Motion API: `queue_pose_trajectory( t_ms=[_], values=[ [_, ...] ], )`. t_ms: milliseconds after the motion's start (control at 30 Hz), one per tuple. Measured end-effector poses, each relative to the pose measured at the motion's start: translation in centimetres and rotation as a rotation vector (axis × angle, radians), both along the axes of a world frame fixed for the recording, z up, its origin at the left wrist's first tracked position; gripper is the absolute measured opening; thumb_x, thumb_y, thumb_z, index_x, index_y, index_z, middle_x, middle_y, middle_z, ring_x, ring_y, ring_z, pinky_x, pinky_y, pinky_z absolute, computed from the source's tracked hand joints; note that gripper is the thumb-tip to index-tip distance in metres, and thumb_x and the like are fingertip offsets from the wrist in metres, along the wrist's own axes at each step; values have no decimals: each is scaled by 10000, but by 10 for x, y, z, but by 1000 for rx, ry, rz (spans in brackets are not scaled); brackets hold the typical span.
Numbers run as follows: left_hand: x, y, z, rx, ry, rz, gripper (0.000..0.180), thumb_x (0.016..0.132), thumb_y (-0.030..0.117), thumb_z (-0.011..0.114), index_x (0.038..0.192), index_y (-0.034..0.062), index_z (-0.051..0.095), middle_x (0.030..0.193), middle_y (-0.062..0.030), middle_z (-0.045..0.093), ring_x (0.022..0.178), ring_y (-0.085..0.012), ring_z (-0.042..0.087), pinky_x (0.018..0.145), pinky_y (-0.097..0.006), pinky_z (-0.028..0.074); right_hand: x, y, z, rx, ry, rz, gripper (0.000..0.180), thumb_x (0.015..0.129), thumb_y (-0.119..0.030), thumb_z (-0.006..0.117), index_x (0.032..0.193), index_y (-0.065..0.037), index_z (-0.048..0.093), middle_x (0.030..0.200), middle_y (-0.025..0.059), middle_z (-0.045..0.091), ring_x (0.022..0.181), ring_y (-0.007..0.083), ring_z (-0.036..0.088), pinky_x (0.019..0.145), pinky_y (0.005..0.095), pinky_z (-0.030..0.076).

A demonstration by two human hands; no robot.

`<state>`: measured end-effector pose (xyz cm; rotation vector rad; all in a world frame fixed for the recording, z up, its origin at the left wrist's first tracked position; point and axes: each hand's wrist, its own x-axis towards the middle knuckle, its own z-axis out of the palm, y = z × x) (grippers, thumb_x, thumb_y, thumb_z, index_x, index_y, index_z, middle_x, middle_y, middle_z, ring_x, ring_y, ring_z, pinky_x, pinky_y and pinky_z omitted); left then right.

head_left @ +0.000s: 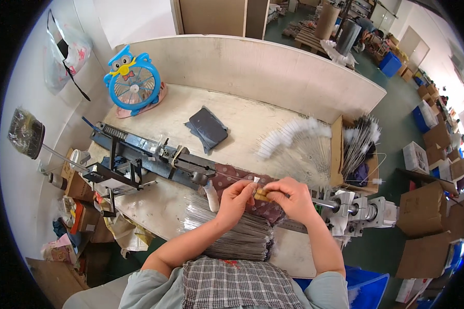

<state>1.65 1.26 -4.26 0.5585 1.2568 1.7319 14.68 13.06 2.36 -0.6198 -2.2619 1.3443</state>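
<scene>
My left hand (235, 202) is closed in a pinch over the dotted maroon cloth (232, 174). Just above its fingertips shows a small white piece (256, 179), at the end of a thin wire running from the bench machine (188, 159). Close on the right, my right hand (293, 200) is closed too, thumb and fingers together. Small tan pieces (261, 195) show at its fingertips; whether they are held or worn on the fingers I cannot tell. In front of me lies a thick bundle of thin metal wires (237, 237), beside a white roll (211, 197).
Wire brushes with white heads (294, 135) fan out at the right, beside a cardboard box (337, 154) of more. A metal shaft unit (363, 210) stands right of my hand. A dark phone-like slab (208, 126) and a blue owl-shaped fan (134, 85) sit farther back.
</scene>
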Motion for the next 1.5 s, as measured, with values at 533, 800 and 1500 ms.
queue_pose_trajectory(
  t_ms=[533, 800, 1500],
  values=[
    [-26, -25, 17, -25, -262, 204, 186, 924, 222, 558, 895, 44, 599, 744, -31, 613, 577, -63, 502, 542, -194, 405, -77, -15, -7, 588, 5, 0, 136, 760, -195, 662, 818, -74, 675, 754, 62, 630, 739, 249, 569, 653, 345, 459],
    [-34, -29, 18, -76, -164, 87, 392, 983, 368, 393, 967, 21, 573, 813, -93, 625, 714, -144, 608, 680, -264, 482, -80, -14, 1, 176, -164, 24, 143, 771, -194, 650, 824, -67, 691, 698, 102, 623, 706, 257, 576, 625, 345, 448],
    [-19, -18, 20, 116, -454, 332, 85, 877, 106, 565, 937, 46, 557, 925, -56, 620, 862, -158, 622, 777, -305, 505, -67, -36, -13, 799, 91, -111, 214, 697, -180, 706, 910, -174, 688, 922, -23, 607, 946, 189, 542, 736, 345, 428]
  ],
)
